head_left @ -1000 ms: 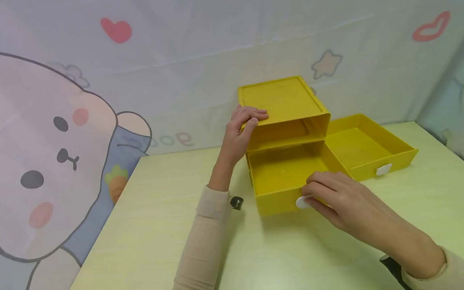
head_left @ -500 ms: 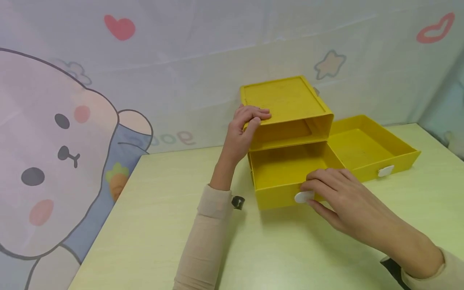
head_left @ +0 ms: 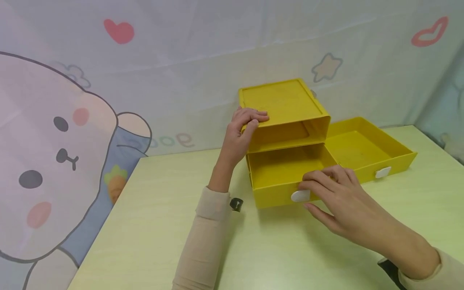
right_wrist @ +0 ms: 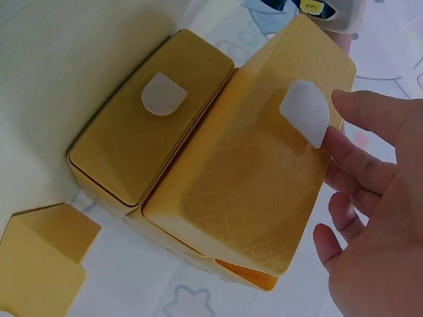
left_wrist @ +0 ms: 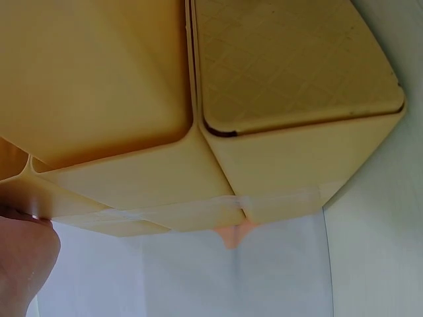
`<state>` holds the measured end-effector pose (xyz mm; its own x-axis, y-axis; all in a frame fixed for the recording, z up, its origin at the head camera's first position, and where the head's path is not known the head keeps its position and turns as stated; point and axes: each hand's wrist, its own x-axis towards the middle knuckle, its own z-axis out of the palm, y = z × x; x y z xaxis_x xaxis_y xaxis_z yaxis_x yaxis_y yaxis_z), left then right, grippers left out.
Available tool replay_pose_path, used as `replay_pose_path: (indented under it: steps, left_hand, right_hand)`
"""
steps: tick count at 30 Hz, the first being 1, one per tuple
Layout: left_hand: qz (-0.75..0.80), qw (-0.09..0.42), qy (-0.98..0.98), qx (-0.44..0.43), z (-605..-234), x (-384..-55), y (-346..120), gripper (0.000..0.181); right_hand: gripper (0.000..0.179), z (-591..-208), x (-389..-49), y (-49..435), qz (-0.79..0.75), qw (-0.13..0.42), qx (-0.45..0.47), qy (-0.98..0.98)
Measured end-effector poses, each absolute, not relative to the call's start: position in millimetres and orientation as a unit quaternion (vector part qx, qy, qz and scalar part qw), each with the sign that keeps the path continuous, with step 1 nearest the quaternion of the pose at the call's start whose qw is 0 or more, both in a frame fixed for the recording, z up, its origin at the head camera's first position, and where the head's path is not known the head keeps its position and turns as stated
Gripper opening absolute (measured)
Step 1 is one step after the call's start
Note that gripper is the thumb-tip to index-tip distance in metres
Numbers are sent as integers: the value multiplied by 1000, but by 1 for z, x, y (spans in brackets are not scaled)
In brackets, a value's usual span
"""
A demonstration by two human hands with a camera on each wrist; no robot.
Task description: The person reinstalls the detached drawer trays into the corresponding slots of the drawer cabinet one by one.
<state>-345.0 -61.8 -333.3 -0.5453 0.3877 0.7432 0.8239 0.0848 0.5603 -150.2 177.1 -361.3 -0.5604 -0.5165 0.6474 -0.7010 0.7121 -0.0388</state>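
Observation:
A yellow drawer cabinet (head_left: 282,100) stands on the table with its top compartment open at the front and holding no drawer. My left hand (head_left: 239,133) grips its top front left corner, fingers over the top and thumb at the front edge. Below, a yellow drawer (head_left: 275,195) is pulled partly out. My right hand (head_left: 340,201) is at the drawer's front, fingers touching beside its white tab handle (right_wrist: 305,112), thumb apart from the tab. Under this drawer, a closed bottom drawer (right_wrist: 142,145) shows in the right wrist view.
A separate yellow drawer (head_left: 366,149) lies on the table (head_left: 156,225), right of the cabinet, its white tab (head_left: 382,172) facing forward. Behind hangs a white printed cloth (head_left: 199,80). The table's left edge slants past the cartoon print.
The pulled-out drawer has slid slightly back toward the cabinet. My right thumb has come off the white tab and the fingers have spread. My left hand stays on the corner.

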Motion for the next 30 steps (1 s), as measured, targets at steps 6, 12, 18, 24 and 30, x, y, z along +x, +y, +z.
replay_pose_path:
  steps: [6, 12, 18, 24, 30]
  left_hand:
    - [-520, 211, -706, -432, -332, -346, -61, 32]
    - [-523, 207, -708, -427, -333, -345, -61, 33]
    - [-526, 209, -706, -427, -334, -345, -61, 32]
    - [-524, 204, -708, -427, -336, -346, -60, 32]
    - [-519, 209, -713, -423, -335, -346, -62, 33]
  right_hand:
    - [64, -362, -151, 177, 143, 312, 347, -873]
    - [64, -364, -153, 176, 146, 308, 351, -872]
    - [63, -366, -155, 176, 144, 321, 355, -866]
    - [64, -369, -154, 175, 143, 319, 355, -867]
    - [68, -369, -153, 174, 145, 294, 355, -875]
